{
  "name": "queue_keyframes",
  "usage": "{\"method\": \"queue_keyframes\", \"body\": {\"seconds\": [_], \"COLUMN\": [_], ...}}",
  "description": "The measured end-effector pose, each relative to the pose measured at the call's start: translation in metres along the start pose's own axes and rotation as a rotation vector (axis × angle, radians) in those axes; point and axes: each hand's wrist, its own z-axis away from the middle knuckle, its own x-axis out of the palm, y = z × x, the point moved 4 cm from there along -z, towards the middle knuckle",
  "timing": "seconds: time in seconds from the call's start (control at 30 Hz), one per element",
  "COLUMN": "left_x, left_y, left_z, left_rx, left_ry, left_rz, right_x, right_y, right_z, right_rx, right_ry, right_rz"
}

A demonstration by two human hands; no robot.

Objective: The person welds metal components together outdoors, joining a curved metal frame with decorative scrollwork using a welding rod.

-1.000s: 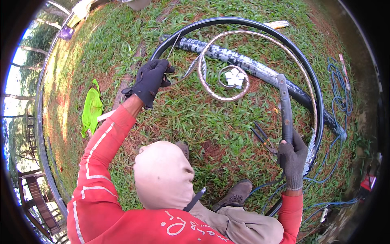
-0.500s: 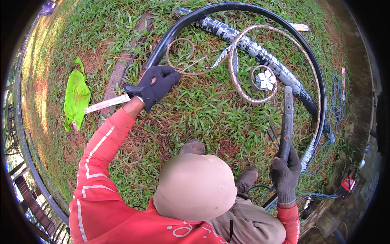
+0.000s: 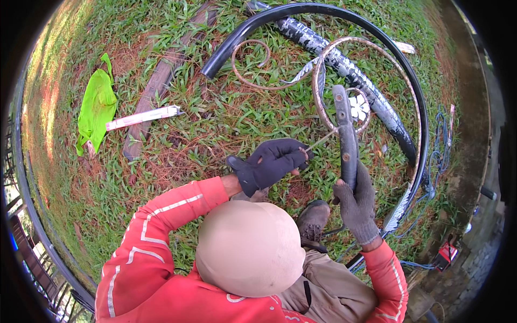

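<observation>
My left hand (image 3: 276, 162), in a black glove, pinches a thin pale rod (image 3: 322, 140) between its fingertips. The rod's far end meets or crosses the side of a long grey-black tool (image 3: 348, 148); I cannot tell whether it touches. That tool has several round rivets along its face and points away from me. Around its lower end is wrapped my right hand (image 3: 360, 204), in a grey knit glove. Beyond the tool lie a rusty scrolled metal strip (image 3: 318, 99) and a white flower-shaped piece (image 3: 359, 109) inside its small ring, partly hidden by the tool.
A curved black tube (image 3: 344, 12) arches around a dark pipe (image 3: 350, 75) with peeling silver coating. To the left lie a wooden plank (image 3: 161, 81), a lime-green cloth (image 3: 98, 105) and a pink-white packet (image 3: 142, 117). Blue rope-like line (image 3: 441, 142) and a red box (image 3: 447, 253) are at right.
My left hand has moved right and nearer to me with the rod, away from the black tube's end toward the tool. My right hand has shifted the tool leftward and slightly away from me.
</observation>
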Motion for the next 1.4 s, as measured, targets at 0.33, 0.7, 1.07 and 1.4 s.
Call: {"method": "queue_keyframes", "body": {"seconds": [0.33,0.7,1.07,1.4], "left_x": [-0.030,-0.099,-0.069,-0.015], "left_y": [0.005,0.068,0.041,-0.026], "left_z": [0.001,-0.067,-0.045,-0.004], "left_rx": [0.053,0.118,-0.026,-0.049], "left_ry": [0.372,0.409,0.447,0.164], "left_rz": [-0.372,-1.268,-0.360,-0.405], "right_x": [0.088,0.106,0.121,0.128], "right_y": [0.060,0.065,0.075,0.071], "right_z": [-0.033,-0.038,-0.039,-0.047], "right_rx": [0.007,0.073,-0.003,-0.136], "right_ry": [0.212,0.228,0.213,0.276], "right_rz": [-0.218,-0.267,-0.248,-0.120]}}
